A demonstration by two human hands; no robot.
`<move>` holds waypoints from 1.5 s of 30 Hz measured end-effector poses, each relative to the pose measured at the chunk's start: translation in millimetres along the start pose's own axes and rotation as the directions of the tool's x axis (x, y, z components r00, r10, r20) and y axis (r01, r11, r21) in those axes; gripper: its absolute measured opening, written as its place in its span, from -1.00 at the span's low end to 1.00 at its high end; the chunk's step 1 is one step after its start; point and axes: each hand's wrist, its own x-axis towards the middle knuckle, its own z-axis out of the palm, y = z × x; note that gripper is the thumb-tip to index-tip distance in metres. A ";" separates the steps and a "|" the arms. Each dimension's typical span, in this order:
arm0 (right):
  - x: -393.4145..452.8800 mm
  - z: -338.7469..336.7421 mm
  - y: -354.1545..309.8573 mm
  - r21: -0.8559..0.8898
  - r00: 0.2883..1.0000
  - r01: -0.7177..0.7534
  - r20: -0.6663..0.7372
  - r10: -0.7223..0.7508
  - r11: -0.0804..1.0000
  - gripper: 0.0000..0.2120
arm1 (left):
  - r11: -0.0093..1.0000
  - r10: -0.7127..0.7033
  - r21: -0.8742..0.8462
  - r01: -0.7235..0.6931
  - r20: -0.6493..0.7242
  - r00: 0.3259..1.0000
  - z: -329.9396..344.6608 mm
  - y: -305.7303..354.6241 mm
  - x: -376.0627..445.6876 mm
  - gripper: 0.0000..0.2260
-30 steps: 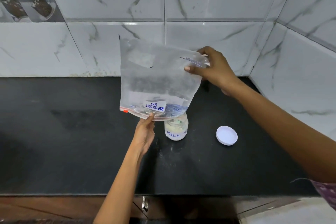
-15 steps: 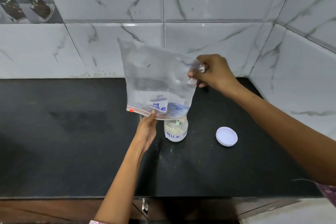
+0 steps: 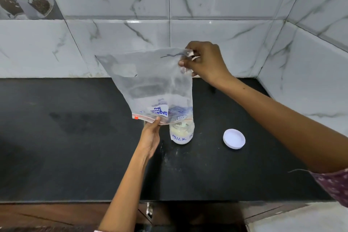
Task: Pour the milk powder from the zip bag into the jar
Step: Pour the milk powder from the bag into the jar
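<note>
A clear zip bag (image 3: 150, 84) hangs upside down, dusted white inside, its zip mouth right over the jar. My right hand (image 3: 204, 60) pinches the bag's upper corner, raised above the counter. My left hand (image 3: 150, 135) holds the zip edge from below, just left of the jar. The small clear jar (image 3: 181, 133), marked "MILK" in blue, stands on the black counter and holds pale powder. Its mouth is hidden by the bag's lower edge.
A white round lid (image 3: 234, 138) lies flat on the black counter (image 3: 75, 147), to the right of the jar. Some spilled powder dusts the counter (image 3: 169, 156) in front of the jar. Marble-tiled walls close the back and right sides.
My right hand has swung the bag's top corner rightward, so the bag now tilts to the right. The zip mouth stays over the jar and my left hand has hardly moved.
</note>
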 end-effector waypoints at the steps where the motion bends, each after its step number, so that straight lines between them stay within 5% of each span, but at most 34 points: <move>1: 1.0 4.7 -0.6 -0.002 1.000 0.001 0.013 -0.001 1.000 -0.85 | 1.000 -0.004 0.000 0.004 -0.010 1.000 0.4 -1.1 -0.2 -0.55; 11: -19.6 8.7 30.1 -0.357 0.905 -0.045 0.381 0.189 0.933 -0.68 | 0.989 -0.064 -0.136 0.051 -0.093 0.994 -0.6 -3.6 1.6 -0.59; 15: -33.6 14.6 46.5 -0.407 0.911 -0.141 0.305 0.279 0.903 -0.82 | 0.989 -0.063 -0.142 0.049 -0.098 0.993 4.3 -3.9 4.7 -0.58; 26: -44.6 40.0 59.4 -0.080 0.958 -0.274 0.064 0.279 0.958 -0.92 | 0.997 -0.030 -0.068 0.024 -0.100 0.995 5.8 -5.5 4.6 -0.62; 35: -65.6 47.2 87.7 -0.105 0.890 -0.410 0.170 0.423 0.906 -0.90 | 0.995 -0.035 -0.093 0.024 -0.111 0.993 5.3 -5.9 4.1 -0.62; 45: -67.0 57.9 84.7 -0.176 0.919 -0.311 0.195 0.342 0.934 -0.93 | 0.994 0.003 0.108 0.007 -0.089 0.996 7.8 -8.3 6.2 -0.66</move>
